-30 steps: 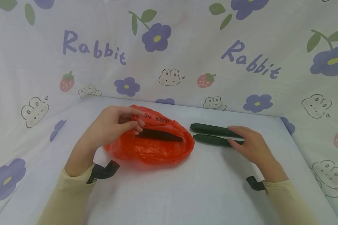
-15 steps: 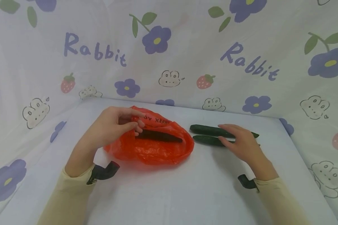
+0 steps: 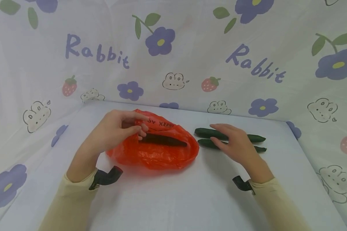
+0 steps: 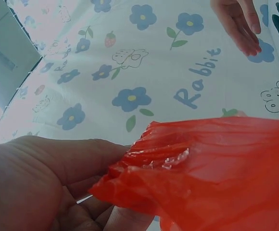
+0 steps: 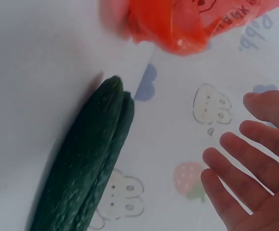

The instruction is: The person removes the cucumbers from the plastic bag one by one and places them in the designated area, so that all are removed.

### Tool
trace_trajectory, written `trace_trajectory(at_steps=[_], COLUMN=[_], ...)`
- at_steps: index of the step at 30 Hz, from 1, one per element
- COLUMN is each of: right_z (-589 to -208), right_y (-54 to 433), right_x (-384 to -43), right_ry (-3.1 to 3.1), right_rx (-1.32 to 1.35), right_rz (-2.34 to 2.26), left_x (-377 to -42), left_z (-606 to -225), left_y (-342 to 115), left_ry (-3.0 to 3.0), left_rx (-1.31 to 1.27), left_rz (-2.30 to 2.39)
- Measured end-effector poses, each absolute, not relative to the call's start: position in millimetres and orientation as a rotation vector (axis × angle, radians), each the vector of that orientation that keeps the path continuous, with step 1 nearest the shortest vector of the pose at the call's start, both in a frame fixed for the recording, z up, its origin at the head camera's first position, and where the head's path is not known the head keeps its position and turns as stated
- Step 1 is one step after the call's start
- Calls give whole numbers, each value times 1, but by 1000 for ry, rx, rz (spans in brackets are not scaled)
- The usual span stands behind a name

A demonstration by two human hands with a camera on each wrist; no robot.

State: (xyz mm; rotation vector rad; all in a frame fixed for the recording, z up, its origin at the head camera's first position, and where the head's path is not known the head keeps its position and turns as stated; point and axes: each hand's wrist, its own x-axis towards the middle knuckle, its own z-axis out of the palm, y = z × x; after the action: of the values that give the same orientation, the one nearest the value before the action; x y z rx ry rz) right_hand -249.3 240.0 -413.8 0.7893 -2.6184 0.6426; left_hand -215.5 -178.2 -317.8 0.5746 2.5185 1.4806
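My left hand (image 3: pixel 112 130) pinches the rim of a red plastic bag (image 3: pixel 162 158) and holds its mouth up; the left wrist view shows the thumb and fingers at the bunched film (image 4: pixel 178 168). Inside the bag, a dark cucumber (image 3: pixel 164 140) shows through the opening. Two more green cucumbers lie side by side right of the bag, a rear one (image 3: pixel 257 138) and a front one (image 3: pixel 206 143). Over their middle hovers my right hand (image 3: pixel 234 142), fingers spread and relaxed. In the right wrist view its palm holds nothing and stands apart from the cucumbers.
The white table (image 3: pixel 173 199) carries bag and cucumbers. Behind it and along both sides hangs a white cloth (image 3: pixel 188 48) printed with flowers, rabbits and strawberries. A dark camera mount sits on each wrist, the left (image 3: pixel 107 176) near the bag's front.
My right hand has moved left along the two cucumbers, uncovering their right ends. The left hand still grips the bag in the same spot, and the cucumbers have stayed put.
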Motion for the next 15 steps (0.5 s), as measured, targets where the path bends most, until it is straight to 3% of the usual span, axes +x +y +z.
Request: trace_trajectory(at_steps=[15], right_z=[-406], right_y=[202], right_x=[-250], right_ry=[-2682], right_rx=[820], right_rz=[723], left_x=[-216], left_z=[-320], left_y=[-176], left_ry=[2524], left_rx=[573], left_rz=[1463])
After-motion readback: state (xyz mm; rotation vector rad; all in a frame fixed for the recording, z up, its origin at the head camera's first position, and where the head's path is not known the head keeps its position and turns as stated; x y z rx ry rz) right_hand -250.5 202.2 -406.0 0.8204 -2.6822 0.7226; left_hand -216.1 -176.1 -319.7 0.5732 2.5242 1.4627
